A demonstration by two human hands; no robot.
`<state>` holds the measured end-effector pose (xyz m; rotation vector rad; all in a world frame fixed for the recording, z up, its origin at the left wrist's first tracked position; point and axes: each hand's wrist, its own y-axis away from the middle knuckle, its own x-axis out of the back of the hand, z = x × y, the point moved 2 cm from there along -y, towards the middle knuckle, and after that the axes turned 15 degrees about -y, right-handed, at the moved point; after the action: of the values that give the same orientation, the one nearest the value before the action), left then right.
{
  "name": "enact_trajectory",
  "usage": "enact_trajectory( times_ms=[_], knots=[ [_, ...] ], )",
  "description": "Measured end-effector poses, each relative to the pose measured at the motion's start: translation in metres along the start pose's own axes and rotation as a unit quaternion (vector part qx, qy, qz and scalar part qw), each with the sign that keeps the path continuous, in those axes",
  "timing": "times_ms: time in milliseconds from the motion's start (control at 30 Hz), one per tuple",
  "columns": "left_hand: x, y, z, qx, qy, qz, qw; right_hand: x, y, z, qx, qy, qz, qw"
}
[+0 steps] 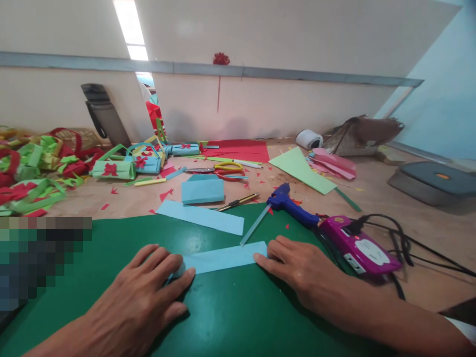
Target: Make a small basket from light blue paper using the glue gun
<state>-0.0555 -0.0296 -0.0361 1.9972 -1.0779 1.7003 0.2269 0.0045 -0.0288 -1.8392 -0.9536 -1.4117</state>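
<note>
A light blue paper strip (pixel 226 258) lies on the green mat, stretched between my two hands. My left hand (pixel 143 290) grips its left end between thumb and fingers, where the paper looks curled over; the fingers partly hide that end. At the right end, my right hand (pixel 297 263) pinches the strip's edge with thumb and bent fingers. A second blue strip (pixel 201 216) rests just beyond it, and a folded blue paper piece (pixel 203 192) stands behind that. The blue glue gun (pixel 293 206) has its clear glue stick (pixel 256 225) pointing toward the held strip.
The green mat (pixel 223 317) covers the near table. A purple power strip (pixel 359 245) with black cables sits right. Behind are a cutter knife (pixel 238 202), scissors (pixel 223 170), red paper (pixel 238 149) and green paper (pixel 303 171). Small paper bags (pixel 113 170) and a bottle (pixel 106 114) stand left.
</note>
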Motion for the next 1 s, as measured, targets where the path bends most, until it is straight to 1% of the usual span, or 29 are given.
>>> enact_trajectory(
  times_ms=[33, 67, 100, 200, 333, 400, 533, 600, 667, 733, 833, 933, 967, 1000],
  knots=[
    [-0.001, 0.005, -0.001, -0.006, -0.009, 0.008, 1.000, 0.000, 0.003, 0.003, 0.001, 0.006, 0.008, 1.000],
    [-0.002, 0.011, -0.003, 0.003, -0.014, 0.017, 1.000, 0.000, 0.005, 0.005, 0.004, 0.011, 0.015, 1.000],
    [-0.003, 0.017, -0.005, 0.031, -0.016, 0.040, 0.999, 0.001, 0.007, 0.007, 0.009, 0.015, 0.020, 1.000],
    [-0.007, 0.033, -0.009, 0.074, -0.003, 0.077, 0.994, 0.002, 0.012, 0.009, 0.010, 0.032, 0.021, 0.999],
    [-0.009, 0.043, -0.009, 0.087, -0.009, 0.100, 0.991, 0.003, 0.015, 0.006, 0.024, 0.067, 0.008, 0.997],
    [-0.010, 0.045, -0.009, 0.090, -0.011, 0.105, 0.990, 0.003, 0.015, 0.003, 0.038, 0.096, 0.016, 0.995],
    [-0.009, 0.044, -0.009, 0.090, -0.033, 0.106, 0.990, 0.004, 0.011, -0.007, 0.029, 0.173, 0.076, 0.981],
    [-0.006, 0.042, -0.010, 0.086, -0.043, 0.102, 0.990, 0.003, 0.005, -0.012, 0.037, 0.202, 0.095, 0.974],
    [-0.003, 0.039, -0.012, 0.077, -0.045, 0.096, 0.991, 0.001, -0.002, -0.017, 0.062, 0.217, 0.095, 0.970],
    [0.001, 0.037, -0.014, 0.050, -0.049, 0.088, 0.994, -0.002, -0.011, -0.020, 0.080, 0.230, 0.085, 0.966],
    [0.005, 0.032, -0.017, 0.017, -0.055, 0.074, 0.996, -0.005, -0.019, -0.020, 0.074, 0.247, 0.061, 0.964],
    [0.008, 0.021, -0.013, 0.040, -0.045, 0.063, 0.996, -0.004, -0.021, -0.017, 0.064, 0.240, 0.065, 0.966],
    [0.009, 0.015, -0.010, 0.057, -0.042, 0.068, 0.995, -0.004, -0.021, -0.017, 0.064, 0.232, 0.071, 0.968],
    [0.010, 0.008, -0.005, 0.066, -0.041, 0.089, 0.993, -0.003, -0.021, -0.017, 0.065, 0.223, 0.073, 0.970]
  ],
)
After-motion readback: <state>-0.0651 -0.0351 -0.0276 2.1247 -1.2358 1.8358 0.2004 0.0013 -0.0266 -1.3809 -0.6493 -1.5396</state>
